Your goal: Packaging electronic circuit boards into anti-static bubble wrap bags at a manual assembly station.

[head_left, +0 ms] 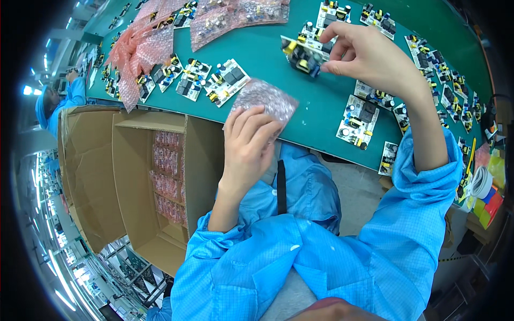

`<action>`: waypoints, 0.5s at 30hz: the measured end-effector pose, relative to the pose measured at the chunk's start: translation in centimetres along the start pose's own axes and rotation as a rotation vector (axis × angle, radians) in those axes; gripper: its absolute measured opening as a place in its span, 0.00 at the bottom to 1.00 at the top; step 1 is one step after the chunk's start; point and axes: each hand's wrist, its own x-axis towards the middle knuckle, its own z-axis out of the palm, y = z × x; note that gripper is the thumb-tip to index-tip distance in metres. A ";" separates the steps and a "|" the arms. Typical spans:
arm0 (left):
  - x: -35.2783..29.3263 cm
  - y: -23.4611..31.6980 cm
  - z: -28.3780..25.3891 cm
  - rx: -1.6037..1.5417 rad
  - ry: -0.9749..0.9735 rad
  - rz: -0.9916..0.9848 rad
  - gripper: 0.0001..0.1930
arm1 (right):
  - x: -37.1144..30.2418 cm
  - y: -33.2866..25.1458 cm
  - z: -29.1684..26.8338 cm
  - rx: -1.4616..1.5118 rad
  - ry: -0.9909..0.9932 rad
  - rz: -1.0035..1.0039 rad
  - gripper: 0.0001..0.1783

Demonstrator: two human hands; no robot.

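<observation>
My right hand (369, 60) is raised over the green bench, its thumb and fingers pinching the edge of a circuit board (303, 56). That board is tilted and slightly blurred, with yellow, black and blue parts on it. My left hand (247, 143) grips a clear bubble-wrap bag (266, 99) at the bench's near edge. The fingers lie over the bag's lower part, and I cannot tell what is inside it. Just left of the bag lies a loose circuit board (227, 81). Another circuit board (357, 122) rests below my right hand.
An open cardboard box (124, 184) stands at the left, holding stacked pink bubble-wrapped packs (167, 176). Pink bubble wrap (143, 51) and wrapped boards (238, 17) lie across the far left of the bench (257, 56). Several bare boards line the right side. A person (59, 101) sits at far left.
</observation>
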 end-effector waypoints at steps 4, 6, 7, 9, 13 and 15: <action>-0.4 -1.2 0.4 -0.451 0.236 -0.148 0.16 | 0.3 0.4 1.5 -0.017 0.063 -0.087 0.25; -0.4 -1.3 0.2 -0.474 0.229 -0.114 0.13 | 0.5 0.6 2.0 -0.014 0.114 -0.172 0.28; -0.3 -0.8 0.3 -0.773 0.312 -0.222 0.12 | 0.7 0.8 2.0 -0.018 0.091 -0.213 0.29; -0.2 -1.0 0.2 -1.115 0.386 -0.333 0.11 | 0.9 1.3 2.5 -0.038 0.100 -0.304 0.28; 0.4 -1.1 -0.4 -1.139 0.579 -0.639 0.15 | 0.8 1.1 2.4 -0.036 -0.006 -0.365 0.24; 0.9 -0.7 0.7 -0.891 0.623 -0.576 0.18 | 0.8 0.8 2.4 -0.037 -0.044 -0.380 0.24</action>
